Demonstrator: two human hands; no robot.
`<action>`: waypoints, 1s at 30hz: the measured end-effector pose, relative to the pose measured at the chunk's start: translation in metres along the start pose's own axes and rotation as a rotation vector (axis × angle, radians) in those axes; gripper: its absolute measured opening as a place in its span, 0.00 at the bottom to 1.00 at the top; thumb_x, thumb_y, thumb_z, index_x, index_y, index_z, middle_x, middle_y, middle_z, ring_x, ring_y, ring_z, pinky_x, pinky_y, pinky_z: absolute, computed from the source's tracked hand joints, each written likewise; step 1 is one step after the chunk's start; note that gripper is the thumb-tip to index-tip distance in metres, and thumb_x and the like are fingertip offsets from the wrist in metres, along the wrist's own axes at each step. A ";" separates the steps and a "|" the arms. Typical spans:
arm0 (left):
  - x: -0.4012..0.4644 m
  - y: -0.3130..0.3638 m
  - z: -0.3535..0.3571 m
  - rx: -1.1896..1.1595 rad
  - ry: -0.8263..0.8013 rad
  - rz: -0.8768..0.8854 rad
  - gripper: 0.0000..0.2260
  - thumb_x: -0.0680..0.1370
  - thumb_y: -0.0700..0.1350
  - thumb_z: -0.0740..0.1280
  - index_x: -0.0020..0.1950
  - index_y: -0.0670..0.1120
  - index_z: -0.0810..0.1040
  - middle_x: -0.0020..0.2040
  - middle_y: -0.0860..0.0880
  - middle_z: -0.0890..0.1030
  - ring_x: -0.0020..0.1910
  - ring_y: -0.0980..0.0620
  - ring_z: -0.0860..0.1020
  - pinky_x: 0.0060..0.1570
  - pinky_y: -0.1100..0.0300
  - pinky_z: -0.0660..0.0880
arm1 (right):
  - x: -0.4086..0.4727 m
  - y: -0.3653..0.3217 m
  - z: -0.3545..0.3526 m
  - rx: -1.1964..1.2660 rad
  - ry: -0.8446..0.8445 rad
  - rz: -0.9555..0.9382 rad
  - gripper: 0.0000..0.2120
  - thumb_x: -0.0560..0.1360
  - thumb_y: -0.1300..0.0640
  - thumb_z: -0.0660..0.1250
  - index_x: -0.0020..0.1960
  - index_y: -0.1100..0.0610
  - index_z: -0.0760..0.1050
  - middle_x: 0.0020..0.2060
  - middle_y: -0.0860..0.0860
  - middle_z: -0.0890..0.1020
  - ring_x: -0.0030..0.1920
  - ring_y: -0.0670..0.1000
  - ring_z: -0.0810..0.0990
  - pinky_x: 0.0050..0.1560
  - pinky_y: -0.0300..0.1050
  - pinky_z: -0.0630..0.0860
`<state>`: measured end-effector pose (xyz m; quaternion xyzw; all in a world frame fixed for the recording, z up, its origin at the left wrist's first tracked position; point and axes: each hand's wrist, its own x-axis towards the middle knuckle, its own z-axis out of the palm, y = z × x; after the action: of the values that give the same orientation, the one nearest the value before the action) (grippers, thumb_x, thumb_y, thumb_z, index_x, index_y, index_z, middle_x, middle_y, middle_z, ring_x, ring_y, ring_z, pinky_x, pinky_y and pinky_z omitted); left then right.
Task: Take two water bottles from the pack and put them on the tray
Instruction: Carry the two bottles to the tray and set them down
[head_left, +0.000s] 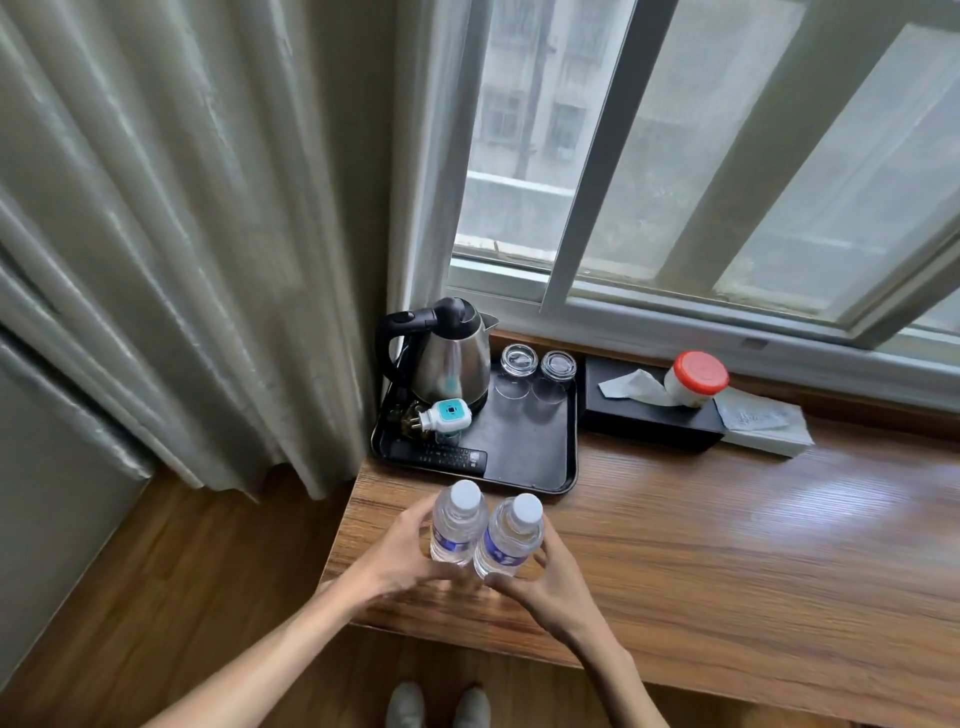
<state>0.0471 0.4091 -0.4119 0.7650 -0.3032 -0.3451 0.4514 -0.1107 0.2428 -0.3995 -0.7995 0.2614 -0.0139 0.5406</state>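
Bottles: you hold two clear water bottles upright and side by side, touching, above the near part of the counter, just short of the tray; both have white caps and blue labels.
Left bottle: your left hand wraps around its lower body from the left side, fingers curled behind it.
Right bottle: your right hand grips its lower half from the right and below, fingers pressed on the plastic.
Whether they rest on the wood: you cannot tell, since your hands cover the bases.
Tray: black, at the far left corner of the counter, beside the curtain; its near right area is bare.
On the tray: a steel kettle at the back left, two glasses upside down to its right, a white and teal plug-in device in front of the kettle, a black remote along the near edge.
Right of the tray: a black tissue box with a red-lidded jar on top, and a packet of tissues just beyond it.
Behind: a sliding window.
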 end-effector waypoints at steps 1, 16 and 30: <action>0.002 -0.003 0.004 0.005 0.009 0.013 0.40 0.57 0.59 0.84 0.66 0.64 0.72 0.63 0.65 0.80 0.65 0.67 0.76 0.70 0.62 0.71 | 0.001 0.000 0.004 0.021 0.014 -0.009 0.41 0.58 0.37 0.81 0.66 0.30 0.66 0.63 0.32 0.77 0.64 0.34 0.75 0.62 0.31 0.71; 0.032 0.011 0.005 0.021 0.221 0.132 0.27 0.63 0.52 0.83 0.60 0.55 0.80 0.53 0.62 0.86 0.53 0.62 0.83 0.52 0.64 0.81 | 0.026 -0.013 -0.017 0.021 0.184 -0.132 0.30 0.63 0.45 0.80 0.62 0.45 0.75 0.54 0.36 0.83 0.55 0.38 0.82 0.55 0.32 0.77; 0.157 0.081 -0.004 0.009 0.349 0.141 0.17 0.60 0.51 0.80 0.38 0.64 0.75 0.43 0.56 0.77 0.48 0.50 0.80 0.43 0.62 0.74 | 0.149 -0.029 -0.082 0.044 0.348 -0.088 0.22 0.58 0.48 0.80 0.46 0.33 0.75 0.48 0.44 0.85 0.47 0.39 0.83 0.52 0.45 0.81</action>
<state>0.1288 0.2563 -0.3774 0.7920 -0.2748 -0.1732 0.5169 0.0049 0.1165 -0.3789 -0.7839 0.3151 -0.1813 0.5034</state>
